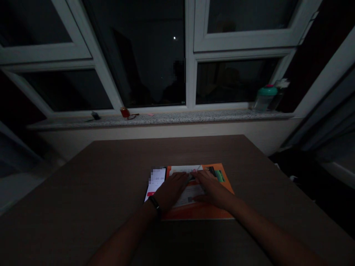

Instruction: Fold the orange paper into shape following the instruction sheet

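Observation:
An orange and white booklet or folder lies flat on the brown table. My left hand rests palm down on its left part, with a dark band on the wrist. On its right part lies my right hand, fingers stretched toward the left hand. The fingertips of both hands come close together near a small dark item too dim to make out. Beside the booklet's left edge, a lit phone shows a timer and a red button. Neither hand visibly grips anything.
Behind the table runs a speckled stone sill under dark windows. On it stand a teal-lidded bottle at the right, another clear bottle beside it, a small red jar and a small dark object at the left. Curtains hang at both sides.

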A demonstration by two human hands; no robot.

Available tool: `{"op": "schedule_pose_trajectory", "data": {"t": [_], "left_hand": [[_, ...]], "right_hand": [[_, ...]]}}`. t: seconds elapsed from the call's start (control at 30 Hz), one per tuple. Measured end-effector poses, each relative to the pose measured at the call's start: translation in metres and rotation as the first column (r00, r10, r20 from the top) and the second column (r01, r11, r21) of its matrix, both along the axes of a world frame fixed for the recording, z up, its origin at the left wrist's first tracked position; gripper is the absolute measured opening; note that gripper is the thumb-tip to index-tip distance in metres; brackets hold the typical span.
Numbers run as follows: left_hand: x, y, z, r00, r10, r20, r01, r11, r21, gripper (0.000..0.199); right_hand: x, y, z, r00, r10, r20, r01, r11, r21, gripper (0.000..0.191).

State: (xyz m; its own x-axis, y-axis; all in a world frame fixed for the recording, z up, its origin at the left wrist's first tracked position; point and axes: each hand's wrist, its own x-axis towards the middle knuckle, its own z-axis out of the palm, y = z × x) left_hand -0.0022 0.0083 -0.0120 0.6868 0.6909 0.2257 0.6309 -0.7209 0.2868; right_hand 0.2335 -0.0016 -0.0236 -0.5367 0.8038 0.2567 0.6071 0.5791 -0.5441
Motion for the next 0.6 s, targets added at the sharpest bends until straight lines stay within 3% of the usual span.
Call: {"op": "schedule_pose_trajectory", "data": {"t": [0.2,0.6], "left_hand": [[-0.001,0.001,0.001,0.998,-0.023,-0.064,0.025,0.999,0.040,0.039],[-0.005,0.004,-0.010,1.000,-0.005,-0.023,0.004,1.000,-0.010,0.042]], "right_hand": [[0.003,-0.002,0.004,1.000,0.005,-0.002,-0.005,0.999,-0.049,0.091],[0.009,-0.004,0.015,0.998,0.021,0.064,-0.017,0.998,-0.064,0.095]]}}
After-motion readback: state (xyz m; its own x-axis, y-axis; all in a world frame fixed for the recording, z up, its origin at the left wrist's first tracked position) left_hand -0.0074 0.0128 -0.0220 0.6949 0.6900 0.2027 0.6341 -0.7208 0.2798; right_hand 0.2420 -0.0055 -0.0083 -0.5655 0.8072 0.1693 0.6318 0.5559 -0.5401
